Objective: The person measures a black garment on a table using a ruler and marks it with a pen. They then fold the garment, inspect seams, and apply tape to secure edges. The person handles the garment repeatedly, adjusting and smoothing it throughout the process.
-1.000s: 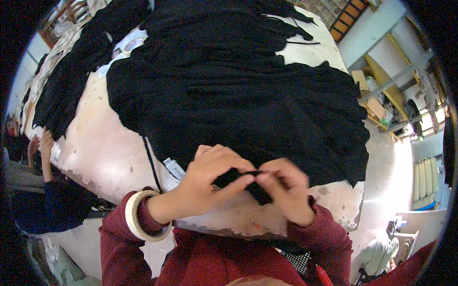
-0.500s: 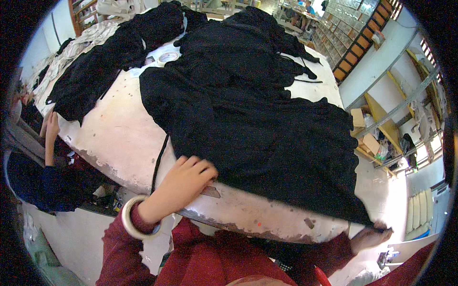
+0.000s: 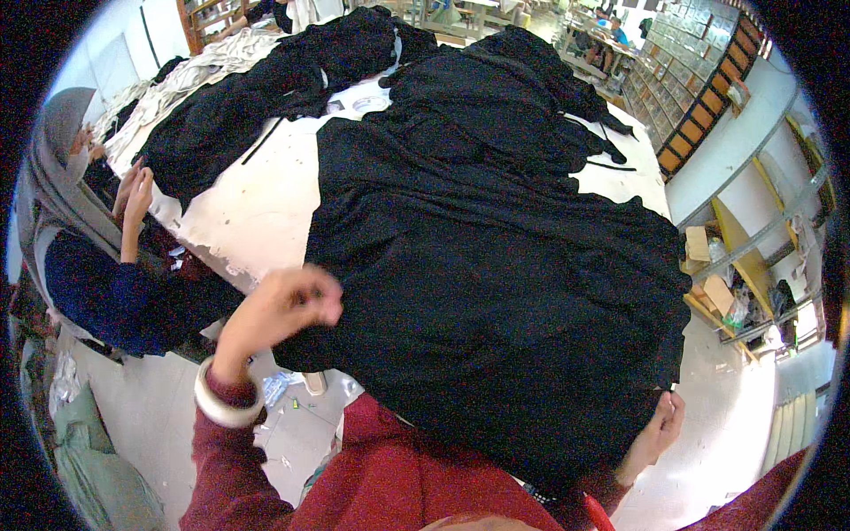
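A large black garment [image 3: 496,310] is spread toward me and over the table's near edge. My left hand [image 3: 301,301], slightly blurred, is curled above its lower left part; what it holds, if anything, is hidden. A cream tape roll [image 3: 227,398] circles that wrist. My right hand [image 3: 660,425] grips the garment's right edge low down, its fingers partly behind the fabric.
At left, a co-worker [image 3: 124,283] handles another black garment pile [image 3: 230,106] on the pale table [image 3: 248,212]. Behind lies cream fabric [image 3: 150,111]; at right stand shelves [image 3: 735,257]. Farther back a person [image 3: 611,35] sits at another table; a green sack [image 3: 97,442] rests lower left.
The black garment has been drawn toward me, covering the near table edge. My hands have moved apart, the right to the garment's far right edge, the left leftward with fingers curled.
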Motion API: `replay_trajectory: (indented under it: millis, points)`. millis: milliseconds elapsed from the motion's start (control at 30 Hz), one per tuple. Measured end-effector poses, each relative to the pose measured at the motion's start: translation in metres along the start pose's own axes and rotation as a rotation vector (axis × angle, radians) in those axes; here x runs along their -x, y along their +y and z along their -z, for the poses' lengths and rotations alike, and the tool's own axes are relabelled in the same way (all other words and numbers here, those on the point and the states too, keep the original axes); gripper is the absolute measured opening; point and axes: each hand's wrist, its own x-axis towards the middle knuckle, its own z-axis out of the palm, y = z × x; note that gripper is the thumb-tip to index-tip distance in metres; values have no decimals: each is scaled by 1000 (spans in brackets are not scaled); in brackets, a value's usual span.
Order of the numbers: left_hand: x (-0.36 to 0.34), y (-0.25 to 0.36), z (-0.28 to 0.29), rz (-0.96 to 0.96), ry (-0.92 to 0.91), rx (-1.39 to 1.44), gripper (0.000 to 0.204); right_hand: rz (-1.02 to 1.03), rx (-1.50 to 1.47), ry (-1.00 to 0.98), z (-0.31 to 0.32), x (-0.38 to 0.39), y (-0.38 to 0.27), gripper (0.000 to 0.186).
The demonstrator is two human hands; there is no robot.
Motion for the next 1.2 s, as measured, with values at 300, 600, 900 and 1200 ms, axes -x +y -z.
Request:
replay_trajectory:
  millis: [300, 600, 900, 1200]
  points:
    - [-161, -50, -31, -177, 219, -284, 27, -9, -38, -160, -48, 18, -6, 13]
    - [-81, 28, 10, 34, 474, 442, 28, -67, -55, -228, -50, 12, -1, 14]
    - [-21, 80, -87, -66, 255, 559, 11, 26, 20, -173, -54, 16, -5, 16]
    - [-17, 87, -90, -16, 150, 619, 12, -39, 42, -190, -53, 16, -9, 16]
